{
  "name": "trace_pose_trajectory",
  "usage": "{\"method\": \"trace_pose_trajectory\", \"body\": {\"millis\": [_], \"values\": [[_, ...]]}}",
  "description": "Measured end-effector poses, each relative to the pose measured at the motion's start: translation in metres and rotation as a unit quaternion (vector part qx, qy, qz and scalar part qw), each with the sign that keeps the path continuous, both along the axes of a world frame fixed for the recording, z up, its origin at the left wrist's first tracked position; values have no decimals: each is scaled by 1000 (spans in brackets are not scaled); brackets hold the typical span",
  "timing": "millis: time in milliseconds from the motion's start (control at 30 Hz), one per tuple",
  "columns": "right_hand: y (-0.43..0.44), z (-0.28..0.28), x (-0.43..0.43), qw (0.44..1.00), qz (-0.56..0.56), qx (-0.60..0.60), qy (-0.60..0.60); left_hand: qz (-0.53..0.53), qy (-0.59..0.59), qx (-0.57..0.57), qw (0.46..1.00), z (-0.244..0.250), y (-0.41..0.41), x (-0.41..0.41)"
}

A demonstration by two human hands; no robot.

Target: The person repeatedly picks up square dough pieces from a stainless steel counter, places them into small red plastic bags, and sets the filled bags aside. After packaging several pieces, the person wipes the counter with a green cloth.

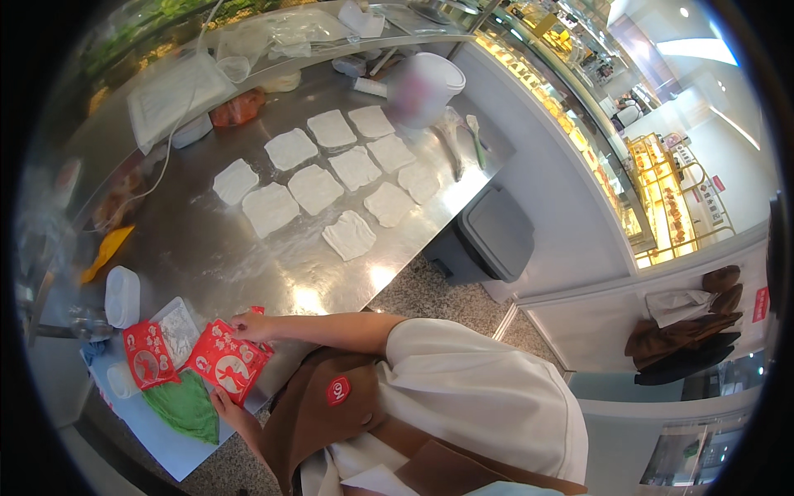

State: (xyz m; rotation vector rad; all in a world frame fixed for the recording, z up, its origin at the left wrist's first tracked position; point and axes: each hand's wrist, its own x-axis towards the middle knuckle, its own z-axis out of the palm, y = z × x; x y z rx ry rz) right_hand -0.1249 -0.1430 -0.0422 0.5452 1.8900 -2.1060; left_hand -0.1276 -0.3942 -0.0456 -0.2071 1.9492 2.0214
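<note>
In both hands is a red printed plastic packet (232, 363) with white writing and a pale round picture. My right hand (251, 326) pinches it near its upper edge. Its lower edge is held by my left hand (226, 406). A second red packet (149, 356) lies just beyond, beside a shallow tray of white flour (180, 332). Under and next to the held packet spreads a green cloth (186, 406). Several flat squares of white dough (315, 189) lie in rows on the floured steel table (186, 248), away from both hands.
A white bucket (443, 74) stands in the far corner near a green-handled brush (476, 142). White plastic containers (123, 297) and a yellow scraper (108, 253) sit at the left. Beside the table is a grey lidded bin (496, 232). A white cable (167, 155) hangs across.
</note>
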Motion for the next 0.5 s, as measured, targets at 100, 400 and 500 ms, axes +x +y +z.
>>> {"method": "trace_pose_trajectory", "body": {"millis": [100, 400, 500], "values": [[3, -7, -1, 996, -20, -83, -36, 19, -44, 88, 995, 8, 4, 3], [17, -17, 8, 996, 41, -77, 0, -44, -35, 108, 993, 29, 3, 1], [17, -14, 11, 999, 40, -33, -4, -97, 2, 47, 994, 21, -6, -8]]}}
